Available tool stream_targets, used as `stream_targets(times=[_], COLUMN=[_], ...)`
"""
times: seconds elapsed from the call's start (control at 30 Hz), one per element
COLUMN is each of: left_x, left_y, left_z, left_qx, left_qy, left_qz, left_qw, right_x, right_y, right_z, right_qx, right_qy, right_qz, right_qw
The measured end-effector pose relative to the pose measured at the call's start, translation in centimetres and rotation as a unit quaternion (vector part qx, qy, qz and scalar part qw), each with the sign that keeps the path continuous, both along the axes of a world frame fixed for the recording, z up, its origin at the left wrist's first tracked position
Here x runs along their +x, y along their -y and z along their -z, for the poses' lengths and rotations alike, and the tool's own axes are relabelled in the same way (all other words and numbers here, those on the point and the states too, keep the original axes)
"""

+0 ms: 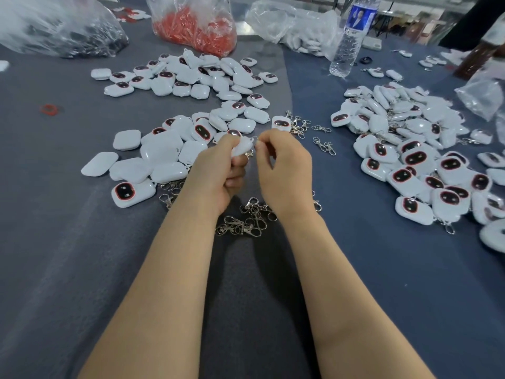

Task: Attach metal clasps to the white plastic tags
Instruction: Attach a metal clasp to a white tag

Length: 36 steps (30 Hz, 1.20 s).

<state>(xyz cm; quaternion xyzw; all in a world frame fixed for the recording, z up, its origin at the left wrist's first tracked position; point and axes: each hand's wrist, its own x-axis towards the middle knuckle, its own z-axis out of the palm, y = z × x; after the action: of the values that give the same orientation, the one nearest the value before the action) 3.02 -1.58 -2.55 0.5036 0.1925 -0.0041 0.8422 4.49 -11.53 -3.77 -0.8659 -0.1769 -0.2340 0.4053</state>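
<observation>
The left hand (218, 173) is gripping a white tag (241, 146) just above the table (82, 242) — its end is pointing right, where the right hand (284, 170) is pinching a metal clasp (249, 154) against it.

Water bottle (351, 34) standing far right — bag of red pieces (195, 28) far centre

Left hand (218, 173) and right hand (285, 170) close together, fingers (269, 140) curled.
</observation>
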Motion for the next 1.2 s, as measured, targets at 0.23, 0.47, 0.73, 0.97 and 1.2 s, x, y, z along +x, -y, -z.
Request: stream_targets(times=[0.23,0.47,0.73,0.97,1.2], left_x=[-0.5,0.1,0.0,-0.3,-0.4], left_y=[0.7,0.9,0.1,0.5,0.5], left_z=[0.9,0.0,-0.1,0.2,0.5], left_qx=[0.590,0.140,-0.345,0.414,0.511], left_qy=[0.148,0.070,0.010,0.100,0.141], left_qz=[-0.076,-0.044,0.121,-0.079,-0.088], left_qw=[0.790,0.987,0.931,0.901,0.843], right_x=[0.5,0.1,0.1,0.6,1.2], right_y=[1.1,0.1,0.4,1.3,1.6], right_z=[0.2,-0.4,-0.8,-0.1,-0.1], right_qx=[-0.088,0.192,0.227,-0.005,0.043], right_qy=[-0.108,-0.132,-0.093,-0.092,-0.170], right_qz=[-0.045,-0.030,-0.058,-0.051,0.004], right_qw=[0.989,0.972,0.968,0.994,0.985])
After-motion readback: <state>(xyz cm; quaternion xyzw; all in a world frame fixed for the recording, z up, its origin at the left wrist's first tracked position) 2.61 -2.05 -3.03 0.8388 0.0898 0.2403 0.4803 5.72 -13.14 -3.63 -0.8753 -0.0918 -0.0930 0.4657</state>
